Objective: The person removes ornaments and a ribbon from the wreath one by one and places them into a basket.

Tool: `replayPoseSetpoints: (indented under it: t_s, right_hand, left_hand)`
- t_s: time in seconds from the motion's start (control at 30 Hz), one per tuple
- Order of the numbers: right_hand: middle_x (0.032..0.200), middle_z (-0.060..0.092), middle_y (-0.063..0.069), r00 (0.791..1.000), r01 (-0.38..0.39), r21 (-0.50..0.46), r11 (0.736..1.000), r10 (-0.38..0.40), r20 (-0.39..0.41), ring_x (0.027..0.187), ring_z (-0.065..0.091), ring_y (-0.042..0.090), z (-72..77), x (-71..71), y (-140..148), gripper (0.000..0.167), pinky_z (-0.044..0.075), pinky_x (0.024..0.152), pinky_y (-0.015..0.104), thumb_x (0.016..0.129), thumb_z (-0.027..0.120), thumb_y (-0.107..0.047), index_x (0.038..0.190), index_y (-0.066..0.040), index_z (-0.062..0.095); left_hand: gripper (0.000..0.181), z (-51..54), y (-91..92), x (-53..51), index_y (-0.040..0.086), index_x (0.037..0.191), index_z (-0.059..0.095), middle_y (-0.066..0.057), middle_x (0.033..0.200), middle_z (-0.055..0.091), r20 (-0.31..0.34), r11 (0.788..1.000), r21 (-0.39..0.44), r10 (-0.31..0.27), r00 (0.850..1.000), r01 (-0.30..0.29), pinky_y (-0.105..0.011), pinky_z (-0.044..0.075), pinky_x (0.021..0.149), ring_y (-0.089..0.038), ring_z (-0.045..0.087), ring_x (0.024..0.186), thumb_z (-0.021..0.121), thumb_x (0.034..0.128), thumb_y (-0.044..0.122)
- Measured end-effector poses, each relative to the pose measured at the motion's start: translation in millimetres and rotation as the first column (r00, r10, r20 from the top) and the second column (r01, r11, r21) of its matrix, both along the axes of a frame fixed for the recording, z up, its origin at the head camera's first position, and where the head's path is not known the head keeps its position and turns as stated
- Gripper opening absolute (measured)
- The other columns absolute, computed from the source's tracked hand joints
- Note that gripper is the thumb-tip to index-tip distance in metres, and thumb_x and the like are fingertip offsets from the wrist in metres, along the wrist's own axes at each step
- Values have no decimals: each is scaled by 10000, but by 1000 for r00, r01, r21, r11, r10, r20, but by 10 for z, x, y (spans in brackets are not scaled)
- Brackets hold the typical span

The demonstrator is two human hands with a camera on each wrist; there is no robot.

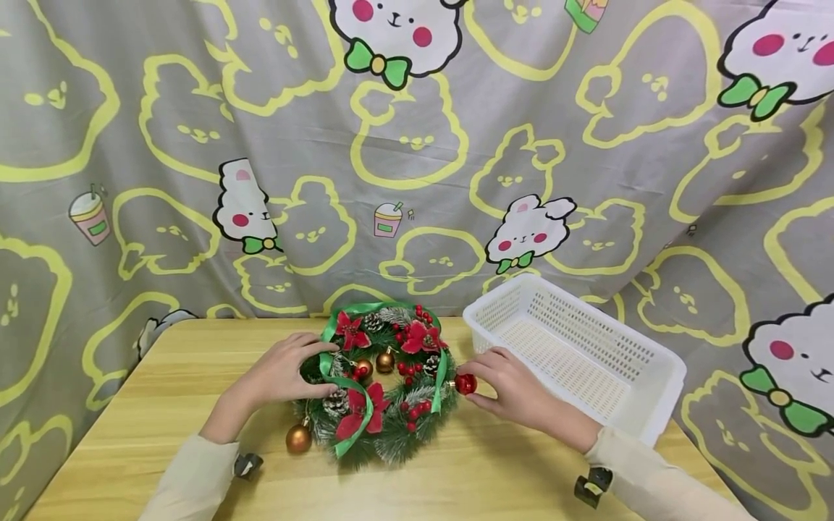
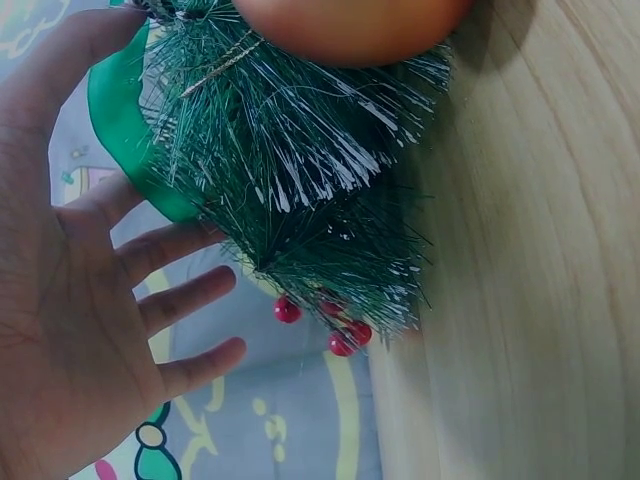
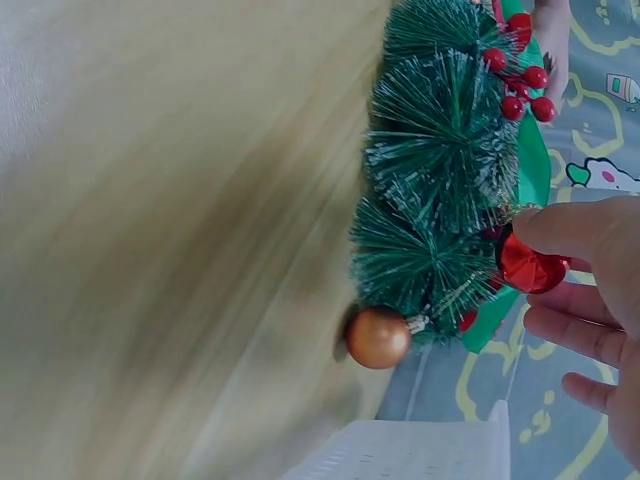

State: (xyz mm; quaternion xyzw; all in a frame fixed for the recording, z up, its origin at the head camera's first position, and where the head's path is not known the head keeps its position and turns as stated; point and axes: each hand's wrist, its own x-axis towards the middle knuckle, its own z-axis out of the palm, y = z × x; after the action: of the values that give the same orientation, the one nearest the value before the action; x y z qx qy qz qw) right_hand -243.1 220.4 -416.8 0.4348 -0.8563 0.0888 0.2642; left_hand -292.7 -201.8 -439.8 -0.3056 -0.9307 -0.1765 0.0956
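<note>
A person leans two bare hands in over a wooden table [image 1: 456,485], where a green wreath [image 1: 394,441] lies near the back edge, nearer the middle than either side. The left hand [image 1: 283,369] is at the wreath's left side, thumb and fingers spread well apart and mostly straight; the thumb touches the greenery beside the green ribbon [image 1: 439,380], and in the left wrist view some fingers reach behind the ribbon. The right hand [image 1: 511,387] pinches a shiny red ball [image 1: 465,383] between thumb and fingers just beside the wreath's right side, its outer fingers loosely bent. The wreath bears red flowers [image 1: 352,329], clusters of red berries [image 1: 417,414], pine cones [image 1: 373,322] and frosted tips. Two copper-coloured balls [image 1: 385,362] sit within the ring; another copper ball [image 1: 298,438] hangs at its left front, and the right wrist view shows a matte copper ball [image 3: 378,338] at its outer side, towards the basket. That white plastic basket [image 1: 580,329] with slotted walls stands at an angle to the right, covering the table's back right corner. Pale sleeves [image 1: 195,470] reach the wrists, and a grey curtain [image 1: 300,145] with cartoon animals hangs behind the back edge.
</note>
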Motion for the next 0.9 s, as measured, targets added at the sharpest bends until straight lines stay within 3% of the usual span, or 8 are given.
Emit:
replayPoseSetpoints:
  t_s: [0.3,0.6,0.9]
  right_hand:
    - [975,736,-26,994,-18,22,1000,20,-107,907,671,148,106,-62,82,411,514,863,406,677,946,-196,1031,-126,751]
    - [999,734,-21,988,-11,-10,1000,9,-157,935,663,178,220,-86,150,434,462,949,554,664,934,-143,1058,-124,754]
    - [997,732,-7,984,-12,-36,999,5,-177,923,652,189,354,-146,203,438,436,940,548,668,923,-147,1072,-110,759]
  left_hand:
    - [732,1,5,13,233,1351,663,-168,1389,603,13,1000,-5,8,1000,-8,-684,413,1043,-423,527,1318,738,785,692]
    - [753,6,1,14,228,1366,653,-179,1416,587,13,1000,0,9,1000,-9,-698,406,1043,-430,524,1324,738,782,695]
    - [761,29,7,16,230,1361,657,-175,1417,587,18,1000,5,20,1000,-20,-695,412,1039,-432,522,1326,741,773,705]
